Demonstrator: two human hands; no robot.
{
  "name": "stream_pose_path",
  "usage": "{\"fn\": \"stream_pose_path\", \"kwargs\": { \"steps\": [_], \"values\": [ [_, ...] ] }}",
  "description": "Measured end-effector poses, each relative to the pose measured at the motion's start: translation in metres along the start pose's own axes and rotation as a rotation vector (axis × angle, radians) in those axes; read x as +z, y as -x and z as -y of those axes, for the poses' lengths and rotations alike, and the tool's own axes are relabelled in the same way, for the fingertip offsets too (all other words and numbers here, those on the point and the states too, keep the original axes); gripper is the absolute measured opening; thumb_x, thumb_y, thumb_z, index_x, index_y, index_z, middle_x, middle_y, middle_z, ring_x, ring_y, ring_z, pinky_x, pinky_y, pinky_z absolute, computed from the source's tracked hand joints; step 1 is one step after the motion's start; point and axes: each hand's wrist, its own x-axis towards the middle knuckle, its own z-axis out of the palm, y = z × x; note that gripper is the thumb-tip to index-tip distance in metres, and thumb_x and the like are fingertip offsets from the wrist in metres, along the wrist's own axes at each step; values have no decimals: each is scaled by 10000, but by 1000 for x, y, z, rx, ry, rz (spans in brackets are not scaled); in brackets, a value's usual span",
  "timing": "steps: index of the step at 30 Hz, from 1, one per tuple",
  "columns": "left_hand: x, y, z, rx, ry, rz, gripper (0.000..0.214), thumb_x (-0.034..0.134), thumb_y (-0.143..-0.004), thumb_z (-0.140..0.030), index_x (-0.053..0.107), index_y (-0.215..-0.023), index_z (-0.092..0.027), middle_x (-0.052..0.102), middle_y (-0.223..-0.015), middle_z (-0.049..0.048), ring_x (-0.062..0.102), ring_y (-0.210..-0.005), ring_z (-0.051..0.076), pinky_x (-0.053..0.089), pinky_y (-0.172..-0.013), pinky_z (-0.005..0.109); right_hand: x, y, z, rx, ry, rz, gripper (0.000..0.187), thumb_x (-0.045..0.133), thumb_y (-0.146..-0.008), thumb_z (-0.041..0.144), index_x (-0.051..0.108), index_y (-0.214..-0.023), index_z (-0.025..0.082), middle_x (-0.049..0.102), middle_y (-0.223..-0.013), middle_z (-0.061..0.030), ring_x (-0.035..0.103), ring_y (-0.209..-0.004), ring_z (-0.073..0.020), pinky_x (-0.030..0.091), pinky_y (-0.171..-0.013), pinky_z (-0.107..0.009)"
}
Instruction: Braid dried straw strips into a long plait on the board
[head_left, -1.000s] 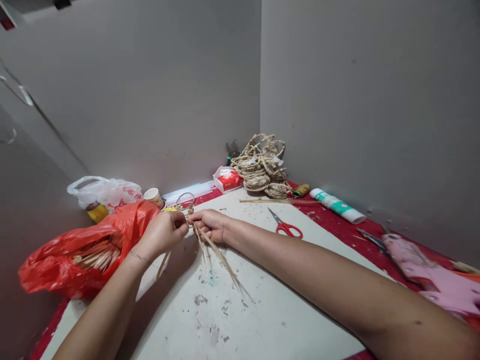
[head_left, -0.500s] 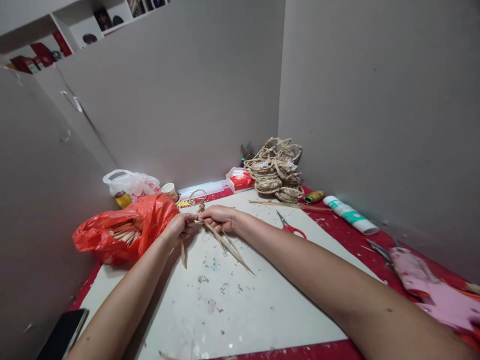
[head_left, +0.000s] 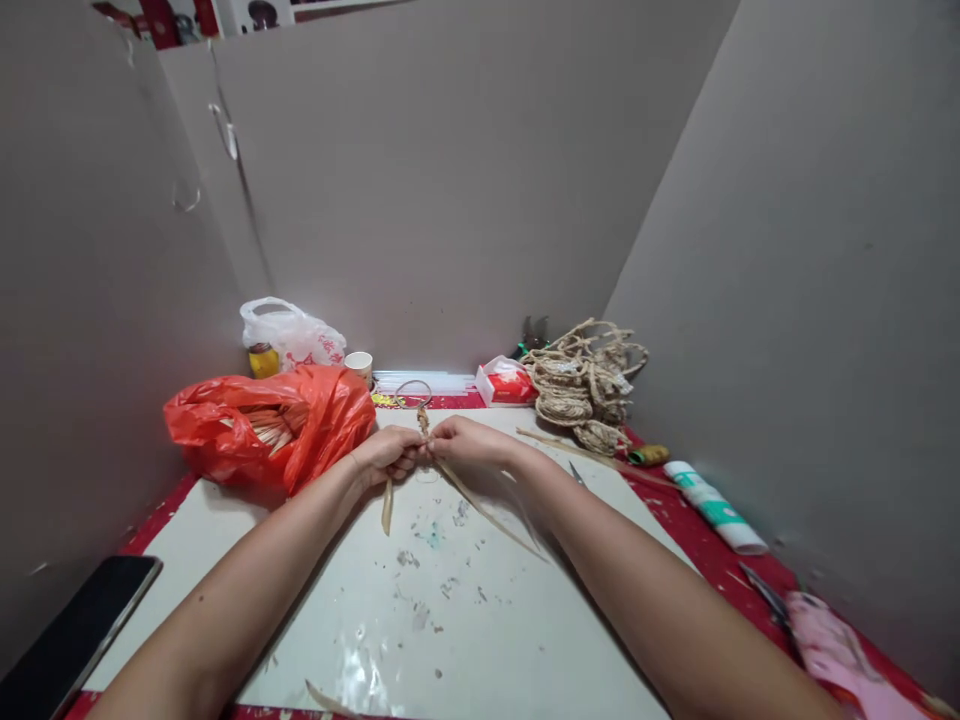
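Right of the red bag (head_left: 341, 410), my left hand (head_left: 386, 454) is closed around a straw strip (head_left: 387, 510) — then the knotted braid (head_left: 424, 421) lies just ahead, long axis pointing away from me (neither hand nearer), its near end pinched in my right hand (head_left: 466, 440).

Left forearm (head_left: 255, 590) enters at 8 o'clock, pointing toward 2; right forearm (head_left: 622, 560) enters between 4 and 5, pointing toward 10. Both bare. Left hand (head_left: 390, 453) and right hand (head_left: 466, 441) meet just below centre, near 7 o'clock, fingertips touching or nearly so. Left fingers curled under; right thumb and forefinger pinched, knuckles up.
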Motion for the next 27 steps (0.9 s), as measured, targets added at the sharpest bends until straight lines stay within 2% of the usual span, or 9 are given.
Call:
{"fn": "stream_pose_path", "kwargs": {
  "steps": [4, 8, 11, 16, 19, 22, 24, 26, 27],
  "values": [
    [3, -2, 4, 36, -10, -40, 167, 535, -707, -277, 467, -609, -160, 225, -427, -106, 123, -334, 20, 45, -369, 203, -10, 5, 2, 32, 188, 14, 185, 526, -717, 263, 613, -638, 121, 463, -550, 32, 367, -539, -95, 281, -524, -221],
    [7, -2, 10, 78, -21, -116, 169, 540, -706, -277, 498, -599, -154, 263, -399, -96, 150, -323, 25, 64, -364, 210, -11, 8, 8, 70, 218, -33, 191, 476, -735, 223, 623, -667, 123, 461, -554, 23, 378, -543, -104, 292, -529, -219],
    [8, -2, 14, 74, 21, -149, 178, 564, -700, -268, 487, -583, -158, 282, -380, -93, 165, -313, 28, 67, -362, 212, 4, 7, 13, 79, 239, -60, 186, 460, -739, 196, 584, -614, 135, 463, -528, 17, 393, -526, -109, 290, -515, -220],
    [5, 0, 15, 67, 166, -138, 228, 559, -684, -222, 380, -550, -183, 259, -383, -100, 158, -314, 30, 75, -353, 206, 34, 7, 18, 93, 437, -147, 227, 438, -766, 170, 544, -565, 156, 527, -498, -27, 459, -494, -132, 273, -498, -241],
    [3, 0, 17, 38, 248, -75, 224, 528, -712, -260, 388, -556, -182, 231, -391, -107, 135, -318, 31, 71, -349, 203, 46, 11, 22, 136, 631, -184, 265, 424, -810, 232, 606, -630, 163, 632, -607, -84, 540, -547, -164, 291, -512, -252],
    [2, -2, 20, 76, 251, -79, 256, 581, -689, -268, 385, -549, -180, 272, -387, -101, 169, -315, 27, 79, -350, 196, 51, 18, 31, 98, 773, -214, 266, 424, -824, 254, 660, -740, 164, 693, -779, -115, 604, -654, -185, 322, -549, -250],
    [2, -3, 21, 108, 235, -96, 251, 626, -656, -231, 405, -552, -171, 317, -388, -92, 213, -317, 26, 94, -354, 192, 49, 23, 37, 49, 729, -149, 272, 428, -835, 278, 666, -769, 165, 700, -780, -99, 610, -660, -174, 346, -562, -240],
    [1, -3, 21, 101, 256, -72, 210, 624, -659, -208, 440, -569, -160, 329, -389, -89, 222, -319, 26, 98, -359, 192, 38, 28, 41, 60, 562, -46, 345, 403, -864, 361, 643, -728, 155, 674, -652, -74, 585, -567, -153, 363, -531, -232],
    [0, -3, 19, 90, 271, -53, 182, 614, -672, -206, 463, -585, -153, 322, -389, -91, 211, -320, 25, 92, -363, 193, 30, 29, 42, 77, 457, -35, 400, 379, -874, 417, 620, -698, 150, 643, -580, -59, 562, -509, -142, 367, -505, -229]
  ]
}}
